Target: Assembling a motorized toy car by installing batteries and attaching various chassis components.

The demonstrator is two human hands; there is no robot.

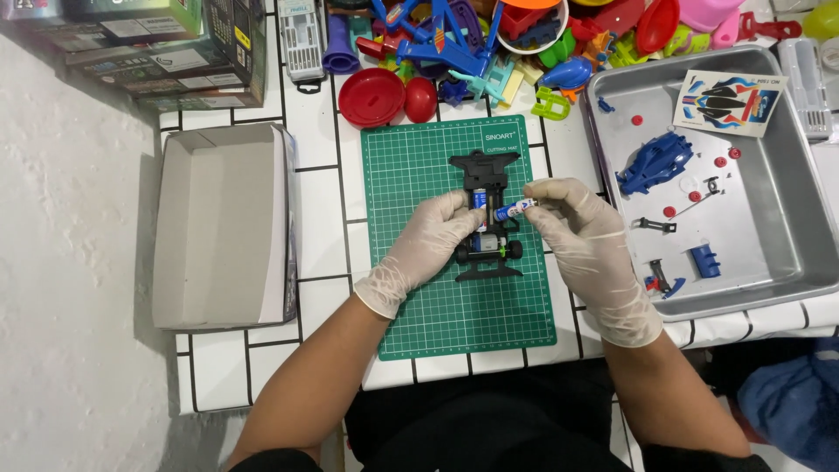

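A black toy car chassis (486, 166) lies on a green cutting mat (419, 288) in the middle of the white tiled table. My left hand (428, 245), in a pale glove, grips the chassis from its left side, thumb near the battery bay. My right hand (581, 232), also gloved, pinches a small blue and white battery (514, 209) and holds it tilted over the right side of the chassis. One battery appears to sit in the bay under my left fingers. Black wheels (514, 250) show at the chassis's near end.
A metal tray (786, 253) at the right holds a blue car body (654, 162), a sticker sheet (730, 100), red wheels and small parts. An open cardboard box (223, 227) stands at the left. Colourful plastic toys (472, 44) and stacked boxes (166, 52) crowd the far edge.
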